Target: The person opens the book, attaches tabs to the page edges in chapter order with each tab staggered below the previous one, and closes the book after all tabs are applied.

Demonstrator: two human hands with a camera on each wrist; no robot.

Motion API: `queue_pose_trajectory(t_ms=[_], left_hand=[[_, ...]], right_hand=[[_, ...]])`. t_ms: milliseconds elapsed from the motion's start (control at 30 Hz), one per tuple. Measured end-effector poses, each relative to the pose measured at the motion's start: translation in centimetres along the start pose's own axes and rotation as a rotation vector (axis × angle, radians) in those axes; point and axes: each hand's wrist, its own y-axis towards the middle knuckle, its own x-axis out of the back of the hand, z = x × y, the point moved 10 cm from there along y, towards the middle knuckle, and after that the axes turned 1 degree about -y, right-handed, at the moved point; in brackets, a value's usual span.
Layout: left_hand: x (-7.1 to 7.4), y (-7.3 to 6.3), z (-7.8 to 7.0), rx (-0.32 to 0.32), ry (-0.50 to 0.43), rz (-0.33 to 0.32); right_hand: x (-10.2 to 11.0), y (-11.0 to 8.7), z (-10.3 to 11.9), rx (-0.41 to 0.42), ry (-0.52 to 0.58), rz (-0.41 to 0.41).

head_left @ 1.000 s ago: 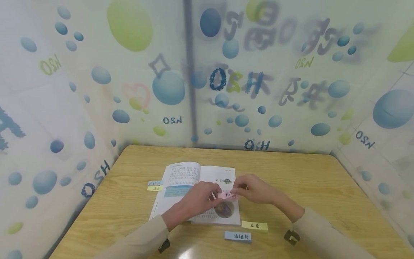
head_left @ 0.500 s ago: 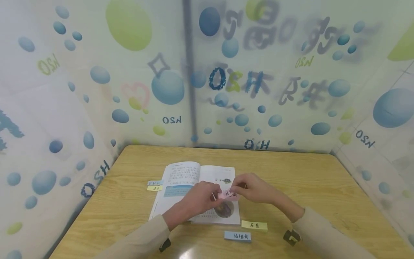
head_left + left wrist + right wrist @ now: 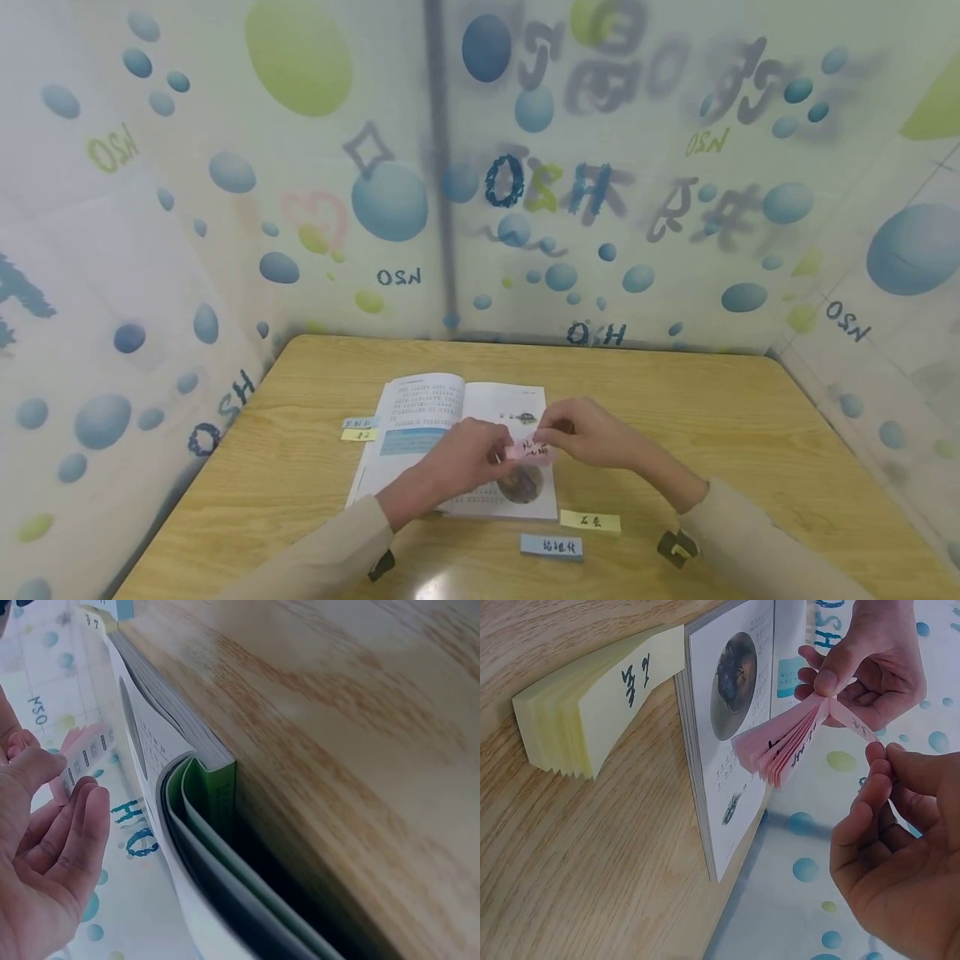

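Both hands work on a pad of pink sticky notes [image 3: 780,746] with handwriting, held above the right page of an open book [image 3: 502,402]. At one end, the left hand [image 3: 467,457] pinches the pad between thumb and fingers. The thumb and fingertips of the right hand [image 3: 588,435] pinch the free end of its top sheet [image 3: 853,722]. That sheet bends away from the rest, which fan out in the right wrist view. Printed marks show on the pad's underside in the left wrist view.
A yellow sticky-note pad [image 3: 590,522] lies by the book's near right corner, with a blue pad [image 3: 551,547] nearer the person. A blue note [image 3: 360,423] and a yellow note [image 3: 358,436] stick out from the book's left edge. Patterned curtains [image 3: 645,250] surround the wooden table [image 3: 675,400].
The right hand has shifted very slightly while pinching the sheet, and more of the pink pad's writing shows. The left hand keeps its place, and the book and other pads lie as before.
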Motion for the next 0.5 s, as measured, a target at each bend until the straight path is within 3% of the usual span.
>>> queue_pose_trajectory(t_ms=[500], left_hand=[[0.13,0.28,0.17,-0.012,-0.019,-0.012]], right_hand=[[0.39,0.05,0.05,0.004,0.016,-0.010]])
